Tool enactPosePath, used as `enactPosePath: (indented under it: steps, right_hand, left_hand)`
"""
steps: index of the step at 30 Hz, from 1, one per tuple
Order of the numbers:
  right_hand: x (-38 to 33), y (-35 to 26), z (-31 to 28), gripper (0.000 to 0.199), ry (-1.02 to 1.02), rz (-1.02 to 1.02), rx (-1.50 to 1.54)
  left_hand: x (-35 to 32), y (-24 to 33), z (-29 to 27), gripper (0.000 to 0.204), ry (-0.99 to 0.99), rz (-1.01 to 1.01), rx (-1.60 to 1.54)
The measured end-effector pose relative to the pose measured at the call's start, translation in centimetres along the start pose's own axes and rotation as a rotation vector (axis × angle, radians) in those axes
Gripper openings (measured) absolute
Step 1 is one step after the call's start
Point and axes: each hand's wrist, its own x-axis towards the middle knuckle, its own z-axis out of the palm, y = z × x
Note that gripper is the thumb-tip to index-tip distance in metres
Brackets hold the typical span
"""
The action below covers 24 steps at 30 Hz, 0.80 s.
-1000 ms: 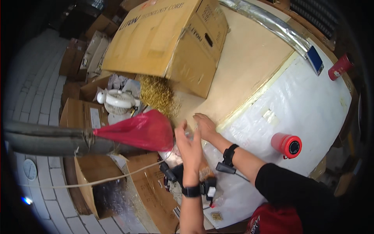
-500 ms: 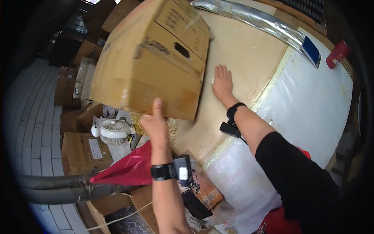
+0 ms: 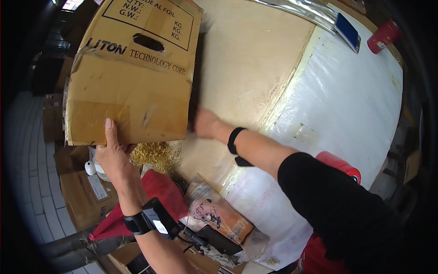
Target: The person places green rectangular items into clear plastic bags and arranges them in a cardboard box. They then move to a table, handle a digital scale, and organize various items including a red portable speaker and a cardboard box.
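Observation:
A large brown cardboard box (image 3: 132, 93) with black print and an oval hand hole fills the upper left. My left hand (image 3: 114, 157) grips its lower edge, thumb flat on the near face and fingers underneath. Close by the box's lower right corner is my right hand (image 3: 205, 123), smeared by motion. Its fingers are partly hidden at the box's side, and I cannot tell whether they touch it. Below the box lies a heap of gold-coloured shredded strands (image 3: 157, 157). Both wrists wear black straps with small devices.
A tan board (image 3: 246, 68) and white plastic sheeting (image 3: 337, 100) cover the table. At the far right are a phone (image 3: 347, 33) and a red can (image 3: 384, 35). A red cylinder (image 3: 340, 165) lies by my right arm. Red cloth (image 3: 159, 192) and cartons (image 3: 86, 198) sit lower left.
The box has moved left and turned so its printed side faces me, my left hand going with it. My right hand has swung from flat on the board leftward to the box's side.

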Motion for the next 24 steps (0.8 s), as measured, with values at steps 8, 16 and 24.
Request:
enactPosePath:
  steps: [8,16,24]
  right_hand:
    - [0.0,-8.0,5.7,0.061,0.478,-0.065,-0.068]
    - [0.2,-7.1,5.3,0.053,0.474,-0.096,0.124]
    - [5.3,6.4,-0.5,0.033,0.183,0.181,-0.12]
  left_hand:
    - [-0.7,0.0,0.3,0.04,0.023,-0.051,0.032]
    - [-0.6,-0.2,-1.1,0.04,0.043,-0.094,0.054]
    - [-0.3,1.5,-2.1,0.039,0.176,-0.026,0.107]
